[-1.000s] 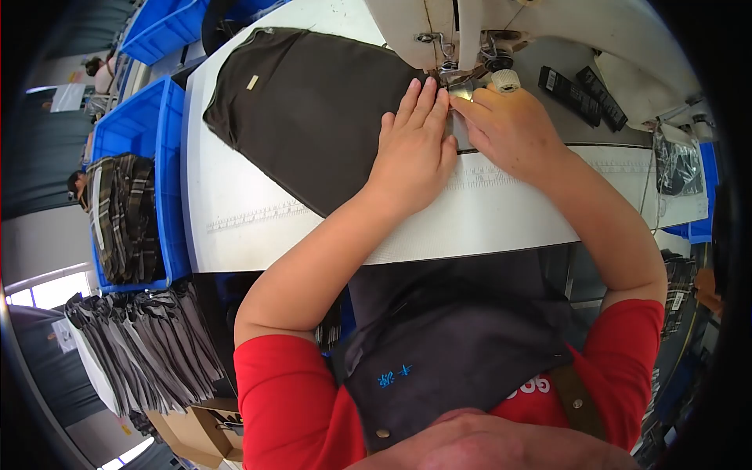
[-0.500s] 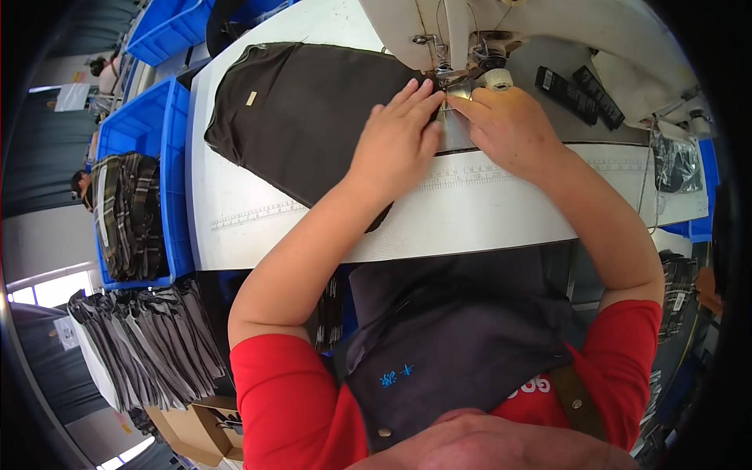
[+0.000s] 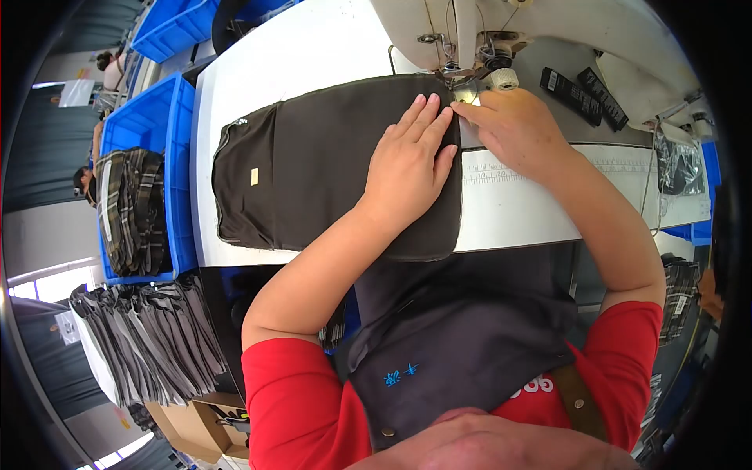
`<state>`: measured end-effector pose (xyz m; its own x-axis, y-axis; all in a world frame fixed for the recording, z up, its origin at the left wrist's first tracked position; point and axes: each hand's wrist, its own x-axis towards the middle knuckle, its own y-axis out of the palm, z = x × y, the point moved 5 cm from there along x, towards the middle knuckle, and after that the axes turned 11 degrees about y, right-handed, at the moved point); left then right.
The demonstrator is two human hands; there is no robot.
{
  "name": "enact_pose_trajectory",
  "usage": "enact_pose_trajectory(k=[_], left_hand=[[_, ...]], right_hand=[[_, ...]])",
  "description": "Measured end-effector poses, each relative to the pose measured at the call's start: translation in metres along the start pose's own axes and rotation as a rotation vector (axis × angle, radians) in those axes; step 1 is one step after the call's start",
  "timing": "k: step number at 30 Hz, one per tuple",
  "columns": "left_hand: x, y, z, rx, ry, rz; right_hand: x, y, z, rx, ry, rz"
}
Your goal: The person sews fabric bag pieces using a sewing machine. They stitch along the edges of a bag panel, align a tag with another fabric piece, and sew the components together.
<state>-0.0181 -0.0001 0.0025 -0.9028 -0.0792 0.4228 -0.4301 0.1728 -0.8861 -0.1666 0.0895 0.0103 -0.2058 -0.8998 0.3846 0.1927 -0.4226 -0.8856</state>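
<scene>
A dark brown fabric piece (image 3: 337,164) with a small pale label (image 3: 254,176) lies on the white sewing table (image 3: 517,207), its near edge hanging slightly over the front. My left hand (image 3: 411,160) rests flat on its right part, fingers stretched out. Beside the right edge is my right hand (image 3: 517,129), fingers curled in and the index fingertip at the fabric's edge; whatever the curled fingers hold is hidden. The fabric's upper right corner sits at the needle area of the sewing machine (image 3: 462,47), just beyond both hands.
Black printed strips (image 3: 570,98) lie right of the machine head. A ruler scale (image 3: 580,166) runs along the table. At left, a blue bin (image 3: 180,157) holds plaid fabric (image 3: 133,211), above hanging grey pieces (image 3: 153,337). A small plastic bag (image 3: 678,168) lies at right.
The fabric piece has turned, its right edge now running straight toward me and its left end lower. My left hand has moved slightly right and nearer; my right hand has shifted slightly right.
</scene>
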Motion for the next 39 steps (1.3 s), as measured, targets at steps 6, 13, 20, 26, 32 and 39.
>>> enact_pose_trajectory(k=[6,13,20,26,32,39], left_hand=[[0.002,0.003,0.006,-0.025,-0.038,0.001],[0.012,0.01,0.018,0.019,-0.043,-0.061],[0.011,0.011,0.022,-0.027,-0.092,-0.05],[0.009,0.01,0.022,-0.061,-0.093,-0.083],[0.0,-0.004,0.016,-0.16,-0.034,-0.047],[-0.06,-0.032,-0.022,-0.171,-0.006,0.301]], right_hand=[[0.002,0.001,0.001,-0.013,-0.015,-0.005],[0.003,-0.001,0.001,-0.038,0.025,0.028],[0.006,0.002,0.0,0.006,0.041,0.044],[0.006,0.001,0.001,-0.004,0.015,0.022],[0.006,-0.001,0.004,-0.024,0.036,-0.009],[0.006,-0.005,0.009,-0.03,0.055,-0.033]])
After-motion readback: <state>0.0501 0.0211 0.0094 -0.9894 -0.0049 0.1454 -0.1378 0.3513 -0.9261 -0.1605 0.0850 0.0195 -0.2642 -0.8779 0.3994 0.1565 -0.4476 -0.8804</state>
